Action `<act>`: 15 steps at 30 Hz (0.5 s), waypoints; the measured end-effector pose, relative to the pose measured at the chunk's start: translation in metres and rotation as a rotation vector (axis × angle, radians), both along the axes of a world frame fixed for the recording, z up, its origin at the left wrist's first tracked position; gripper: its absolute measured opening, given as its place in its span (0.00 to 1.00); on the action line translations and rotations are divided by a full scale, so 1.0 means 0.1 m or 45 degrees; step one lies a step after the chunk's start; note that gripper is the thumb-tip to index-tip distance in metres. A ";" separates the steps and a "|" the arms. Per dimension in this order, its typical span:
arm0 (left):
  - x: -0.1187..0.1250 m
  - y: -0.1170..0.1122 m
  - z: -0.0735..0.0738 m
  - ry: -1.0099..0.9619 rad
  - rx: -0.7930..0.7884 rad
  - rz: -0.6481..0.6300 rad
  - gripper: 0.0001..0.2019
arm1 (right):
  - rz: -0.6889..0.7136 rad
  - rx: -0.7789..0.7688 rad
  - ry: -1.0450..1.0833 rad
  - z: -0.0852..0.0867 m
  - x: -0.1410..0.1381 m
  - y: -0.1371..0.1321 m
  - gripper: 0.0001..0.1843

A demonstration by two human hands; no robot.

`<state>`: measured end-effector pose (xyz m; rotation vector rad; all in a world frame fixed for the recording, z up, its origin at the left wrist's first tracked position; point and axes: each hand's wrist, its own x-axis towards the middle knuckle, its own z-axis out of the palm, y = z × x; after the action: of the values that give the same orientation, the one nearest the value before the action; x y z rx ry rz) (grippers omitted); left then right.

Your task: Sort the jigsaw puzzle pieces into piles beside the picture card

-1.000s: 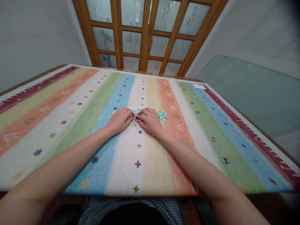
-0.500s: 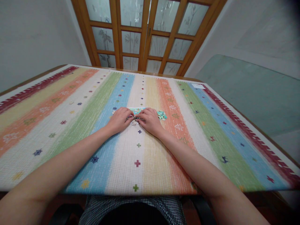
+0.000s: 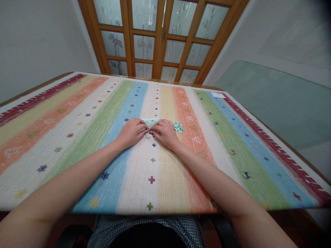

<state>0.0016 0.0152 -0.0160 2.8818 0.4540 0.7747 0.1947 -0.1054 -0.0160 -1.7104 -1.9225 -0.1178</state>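
A partly assembled jigsaw puzzle (image 3: 150,121) with a teal upper part lies on the striped cloth, mostly covered by my hands. From the left, my left hand (image 3: 133,131) reaches over it with thumb and fingers pinched together. My right hand (image 3: 165,132) mirrors it, fingers curled and pinched. The fingertips of both hands meet over small puzzle pieces; the piece between them is largely hidden. Several pale loose pieces (image 3: 148,135) show just below the fingertips. Beside my right hand lies a pile of teal and yellow puzzle pieces (image 3: 178,127).
A striped tablecloth (image 3: 137,172) with small printed motifs covers the wide table. A small white paper (image 3: 218,95) lies near the far right corner. Beyond the table stand wooden doors with glass panes (image 3: 144,44). A pale green board (image 3: 274,100) leans at the right wall.
Both hands stay at the same spot over the puzzle. The fingertips have shifted only slightly, and the view has moved a touch.
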 end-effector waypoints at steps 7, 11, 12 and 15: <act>0.01 -0.03 0.06 -0.080 -0.071 -0.042 0.11 | 0.013 0.058 0.127 0.00 0.01 0.01 0.06; 0.00 -0.04 0.07 -0.137 -0.121 -0.047 0.15 | -0.026 0.099 0.232 0.04 0.06 -0.03 0.08; -0.01 -0.04 0.07 -0.149 -0.136 -0.041 0.16 | -0.061 0.118 0.250 0.05 0.10 -0.05 0.09; -0.05 -0.02 0.07 -0.158 -0.184 -0.044 0.18 | -0.181 0.197 0.279 0.09 0.30 -0.12 0.12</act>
<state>-0.0039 0.0134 -0.0094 2.6837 0.4260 0.8709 0.2244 -0.1177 -0.0066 -1.6806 -1.5920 -0.1238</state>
